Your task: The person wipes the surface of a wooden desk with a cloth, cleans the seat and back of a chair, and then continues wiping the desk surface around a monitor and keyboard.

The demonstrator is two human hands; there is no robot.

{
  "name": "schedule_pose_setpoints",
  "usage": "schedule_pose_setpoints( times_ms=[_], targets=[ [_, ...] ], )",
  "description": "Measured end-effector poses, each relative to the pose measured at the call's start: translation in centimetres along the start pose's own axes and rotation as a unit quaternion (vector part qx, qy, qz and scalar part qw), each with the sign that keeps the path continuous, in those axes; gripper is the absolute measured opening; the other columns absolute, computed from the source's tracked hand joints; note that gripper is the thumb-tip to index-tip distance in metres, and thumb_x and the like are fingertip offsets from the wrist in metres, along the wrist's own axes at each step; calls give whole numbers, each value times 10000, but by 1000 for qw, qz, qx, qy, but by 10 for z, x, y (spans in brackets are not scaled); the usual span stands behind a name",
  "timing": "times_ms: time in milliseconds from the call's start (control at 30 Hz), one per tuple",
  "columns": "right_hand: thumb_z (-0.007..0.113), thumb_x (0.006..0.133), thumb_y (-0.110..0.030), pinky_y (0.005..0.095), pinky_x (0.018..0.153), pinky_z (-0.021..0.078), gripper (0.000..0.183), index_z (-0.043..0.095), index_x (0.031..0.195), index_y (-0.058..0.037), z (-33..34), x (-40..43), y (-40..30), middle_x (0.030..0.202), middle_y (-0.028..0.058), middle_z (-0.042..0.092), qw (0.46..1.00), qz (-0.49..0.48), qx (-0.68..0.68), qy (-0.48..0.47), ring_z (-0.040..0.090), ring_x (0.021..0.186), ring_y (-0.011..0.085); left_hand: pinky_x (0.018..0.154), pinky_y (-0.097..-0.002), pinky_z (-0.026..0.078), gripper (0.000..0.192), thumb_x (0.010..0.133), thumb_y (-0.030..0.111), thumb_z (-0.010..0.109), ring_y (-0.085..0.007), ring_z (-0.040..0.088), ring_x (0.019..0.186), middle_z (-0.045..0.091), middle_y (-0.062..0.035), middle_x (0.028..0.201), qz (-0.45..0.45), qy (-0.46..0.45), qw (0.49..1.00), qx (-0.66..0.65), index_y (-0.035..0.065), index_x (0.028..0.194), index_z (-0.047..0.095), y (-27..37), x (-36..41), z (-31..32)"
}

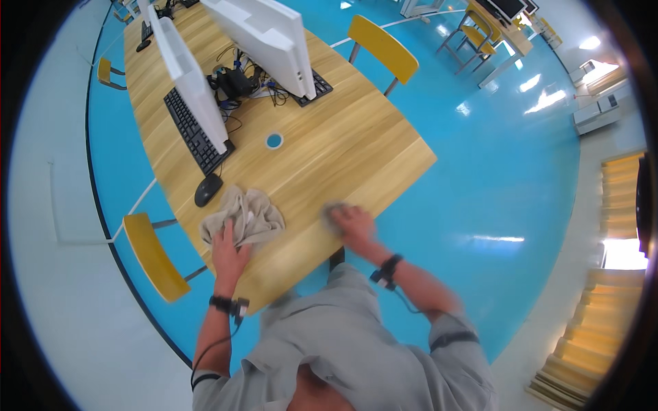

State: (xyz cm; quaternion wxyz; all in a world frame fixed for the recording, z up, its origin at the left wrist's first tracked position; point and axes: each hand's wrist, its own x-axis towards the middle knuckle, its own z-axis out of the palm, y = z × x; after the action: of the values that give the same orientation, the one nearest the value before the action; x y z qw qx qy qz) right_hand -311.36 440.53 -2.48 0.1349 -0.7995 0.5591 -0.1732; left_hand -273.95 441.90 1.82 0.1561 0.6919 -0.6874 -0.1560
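My left hand (229, 255) rests at the near side of a crumpled beige cloth (259, 216), its fingers lying on the fabric. The cloth lies on the wooden table (329, 154) near its left edge, below a black computer mouse (208, 190). My right hand (353, 226) is blurred and presses a small greyish cloth (331, 216) to the tabletop near the front edge, right of the beige cloth. The fingers cover part of that grey cloth. Both wrists wear black straps with small devices and cables.
Two white monitors (187, 82) stand on the table with black keyboards (193, 128) and tangled cables (236, 79) between them. A round cable hole (274, 141) lies nearer. Yellow chairs (154, 257) stand at the left and beyond the table's right side (383, 49).
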Motion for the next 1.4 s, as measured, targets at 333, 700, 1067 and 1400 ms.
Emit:
schedule_pose_setpoints(
  times_ms=[333, 700, 1067, 1400],
  targets=[
    [684, 780, -65, 505, 885, 509, 567, 621, 1339, -135, -85, 76, 248, 1212, 162, 653, 956, 236, -112, 135, 601, 1018, 413, 972, -466, 508, 663, 877, 153, 770, -382, 555, 1213, 544, -212, 1345, -147, 58, 987, 1, 39, 1471, 499, 15, -117, -6],
    [721, 786, -96, 518, 923, 486, 595, 618, 1372, -87, -26, 11, 101, 1276, 217, 623, 989, 90, -101, 61, 573, 1092, 438, 848, -407, 557, 559, 859, 192, 781, -349, 623, 1104, 622, -197, 1240, -235, 58, 966, -91, 34, 1361, 593, -26, -195, 22],
    [655, 750, -51, 489, 908, 473, 555, 610, 1301, -101, 66, -23, -181, 1192, 134, 588, 970, -188, 36, -146, 542, 1120, 356, 827, -413, 576, 516, 877, 298, 788, -324, 693, 957, 676, -195, 1154, -262, -71, 952, -143, 20, 1291, 655, -61, -286, 1],
    [612, 869, -91, 482, 976, 460, 436, 589, 1302, -133, 72, -41, -222, 1247, 128, 581, 907, -354, 36, -226, 537, 1198, 336, 827, -409, 577, 510, 876, 286, 795, -305, 702, 962, 682, -185, 1210, -262, -62, 949, -162, 24, 1291, 658, -72, -295, -12]
  ],
)
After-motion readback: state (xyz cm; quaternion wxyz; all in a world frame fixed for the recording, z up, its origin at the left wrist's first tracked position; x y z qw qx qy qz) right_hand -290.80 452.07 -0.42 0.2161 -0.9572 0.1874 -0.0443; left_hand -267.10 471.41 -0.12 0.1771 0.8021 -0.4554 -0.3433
